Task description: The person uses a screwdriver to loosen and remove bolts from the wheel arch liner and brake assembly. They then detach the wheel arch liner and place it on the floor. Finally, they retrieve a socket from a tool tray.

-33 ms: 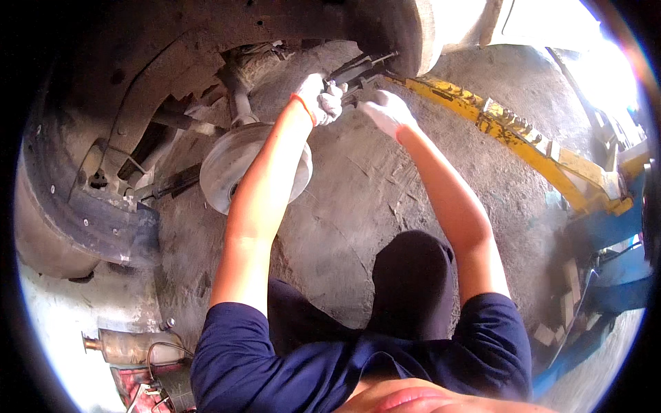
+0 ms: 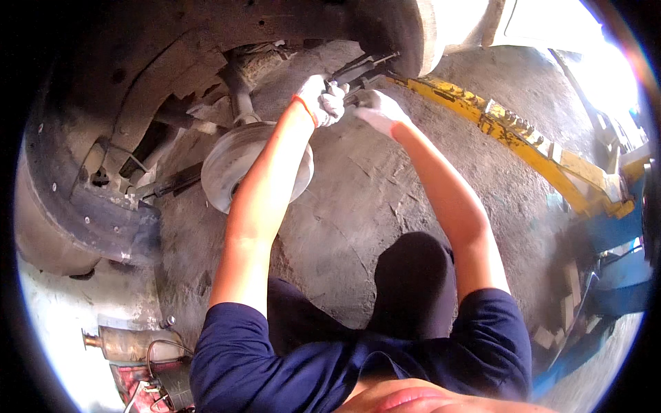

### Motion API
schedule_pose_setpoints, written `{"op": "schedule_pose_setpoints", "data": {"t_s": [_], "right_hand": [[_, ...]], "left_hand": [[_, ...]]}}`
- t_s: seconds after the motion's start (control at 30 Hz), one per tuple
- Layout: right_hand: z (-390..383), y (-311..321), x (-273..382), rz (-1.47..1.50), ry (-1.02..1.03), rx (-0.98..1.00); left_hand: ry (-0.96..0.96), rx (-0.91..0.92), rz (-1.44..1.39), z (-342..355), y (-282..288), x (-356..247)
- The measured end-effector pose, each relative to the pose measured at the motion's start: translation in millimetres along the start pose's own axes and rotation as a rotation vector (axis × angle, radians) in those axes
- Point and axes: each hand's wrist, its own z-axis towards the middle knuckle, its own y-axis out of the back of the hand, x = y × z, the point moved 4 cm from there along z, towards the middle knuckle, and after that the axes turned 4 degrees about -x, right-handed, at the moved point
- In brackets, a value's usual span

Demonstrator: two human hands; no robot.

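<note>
Bodywork [image 2: 51,186], dark and curved, rises at my far left, and a pale round drum [image 2: 228,160] sits partly behind my left forearm [image 2: 265,189]. My gloved left hand [image 2: 323,103] has its fingers curled in, just below some slim metal rods [image 2: 379,61]; whether it clamps on anything I cannot tell. My gloved right hand [image 2: 382,111] is near it, the two slightly apart, and blur hides whether it grips anything. I judge the step in hand to be two-handed work beside those rods; the next move calls for a steady left hand and free room for the right. Beyond, a yellow metal arm [image 2: 520,141] slants down toward blue metalwork [image 2: 623,275].
</note>
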Motion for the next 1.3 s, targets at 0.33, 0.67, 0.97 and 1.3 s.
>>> {"op": "schedule_pose_setpoints", "data": {"t_s": [0.33, 0.67, 0.97, 1.3], "right_hand": [[64.8, -105.7, -7.0, 0.133, 0.607, 0.239], [-51.1, 2.8, 28.7, -0.38, -0.106, 0.327], [-66.7, 73.8, 127.1, -0.239, 0.345, -0.214], [95.1, -14.4, 155.1, -0.76, 0.143, 0.34]], "left_hand": [[0.109, 0.124, -0.15, 3.1, -16.1, 19.4], [-1.874, -0.555, 2.181, -62.1, -30.1, 21.9], [-1.242, -0.538, 1.725, -38.6, -46.2, 3.4], [-0.862, -0.371, 1.487, 5.9, -27.6, 19.9]]}}
